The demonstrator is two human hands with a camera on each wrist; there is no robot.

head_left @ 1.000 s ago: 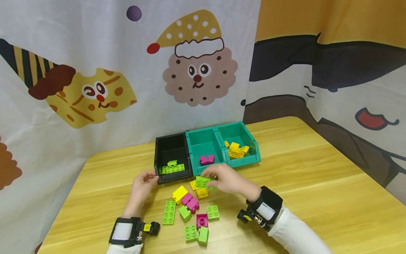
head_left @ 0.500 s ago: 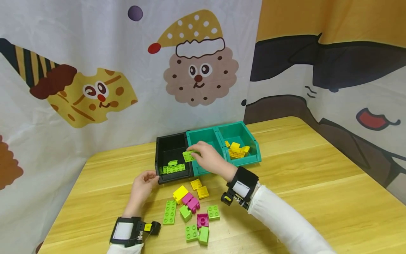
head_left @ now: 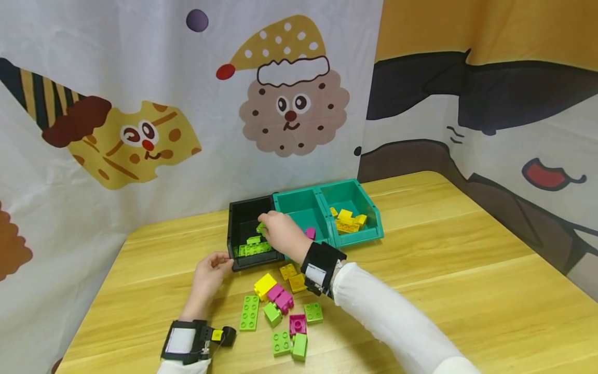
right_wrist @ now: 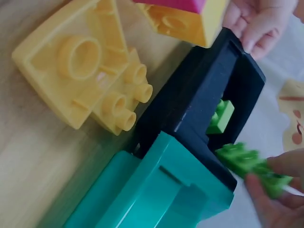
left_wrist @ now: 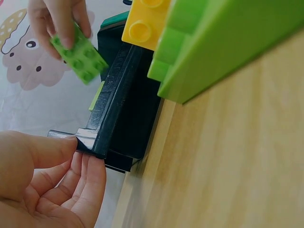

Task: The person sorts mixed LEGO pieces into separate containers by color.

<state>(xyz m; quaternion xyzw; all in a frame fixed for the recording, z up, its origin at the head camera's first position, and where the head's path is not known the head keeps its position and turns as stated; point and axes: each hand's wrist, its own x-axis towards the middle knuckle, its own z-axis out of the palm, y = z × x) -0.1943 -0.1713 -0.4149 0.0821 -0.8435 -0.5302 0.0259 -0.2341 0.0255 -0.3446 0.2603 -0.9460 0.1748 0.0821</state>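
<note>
Gripping black bin (head_left: pixel 252 261) and green brick (left_wrist: pixel 84 59), hands (head_left: pixel 211 274) (head_left: pixel 284 235) partly hide both.

White sleeves (head_left: pixel 392 319) meet black wrist straps (head_left: pixel 198 337), the one behind the left hand (head_left: pixel 210 278) bearing a white patch (head_left: pixel 180 341) and yellow-marked black camera (head_left: pixel 228 336).

Bricks (head_left: pixel 249 313) and bins (head_left: pixel 359 238) on wood-grain table (head_left: pixel 448 244)

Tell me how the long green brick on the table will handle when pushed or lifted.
The long green brick looks like moulded plastic, so it is probably stiff and light. Lying flat, studs up, it should slide across the table rather than roll or tip.
</note>
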